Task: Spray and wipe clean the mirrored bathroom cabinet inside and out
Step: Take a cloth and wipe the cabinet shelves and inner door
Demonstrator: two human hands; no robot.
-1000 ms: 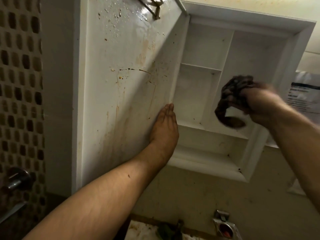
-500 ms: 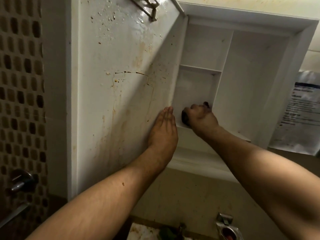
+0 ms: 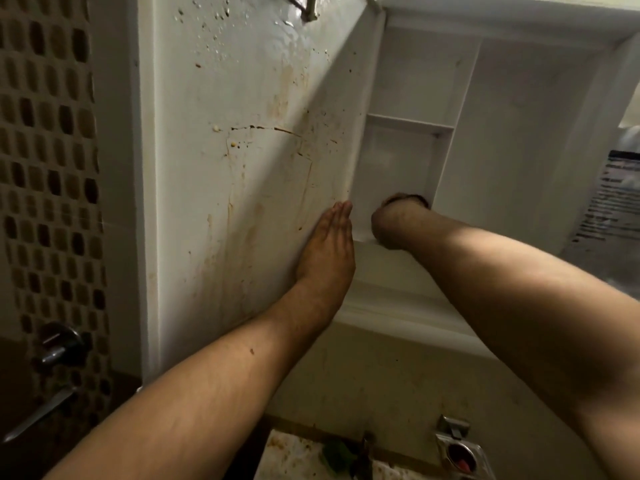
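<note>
While door [image 3: 242, 150] inner face shows brown streaks unwiped, left hand [image 3: 327, 251] presses flat by its hinge edge; right hand [image 3: 391, 226] grips dark cloth [image 3: 408, 199] at the floor of cabinet [image 3: 519, 150] left compartment. Interior wipe seemingly underway; door and outside probably left.

The printed paper notice [image 3: 620, 192] at right is too blurred to read.

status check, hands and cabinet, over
Left hand flat on the open door. Right hand grips dark cloth in left compartment of cabinet. Brown stains streak the door. Nothing in the way.
</note>
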